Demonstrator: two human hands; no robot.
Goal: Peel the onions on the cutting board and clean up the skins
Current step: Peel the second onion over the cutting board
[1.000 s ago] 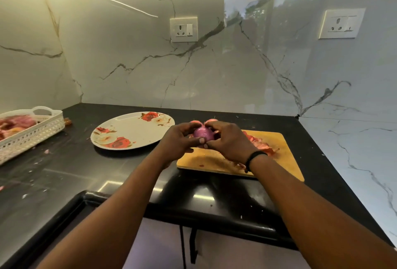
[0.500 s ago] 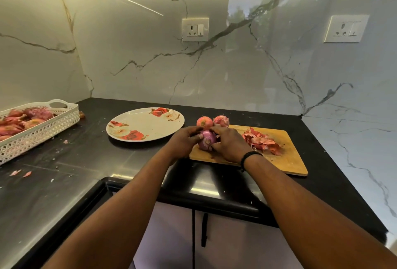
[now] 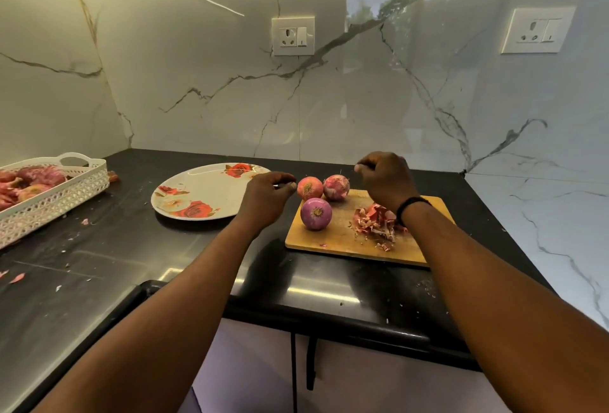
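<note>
A wooden cutting board (image 3: 342, 246) lies on the black counter. On its left part sits a peeled purple onion (image 3: 316, 214). Two more onions (image 3: 309, 188) (image 3: 336, 186) with reddish skin rest at its far edge. A heap of red skins (image 3: 375, 222) lies on the board's right half, partly behind my right wrist. My left hand (image 3: 268, 199) hovers just left of the onions, its fingers curled with thumb against forefinger, and I see nothing in it. My right hand (image 3: 385, 182) is raised above the board's far side, fingers curled in, with nothing visible in its grip.
A white plate with red roses (image 3: 204, 193) lies left of the board. A white lattice basket (image 3: 62, 196) holding more onions stands at the far left. Skin scraps dot the counter (image 3: 99, 248). Marble walls with two sockets close off the back and right.
Both hands have let go of the purple onion, which now rests on the board. The left hand drew off to the left and the right hand lifted up and back.
</note>
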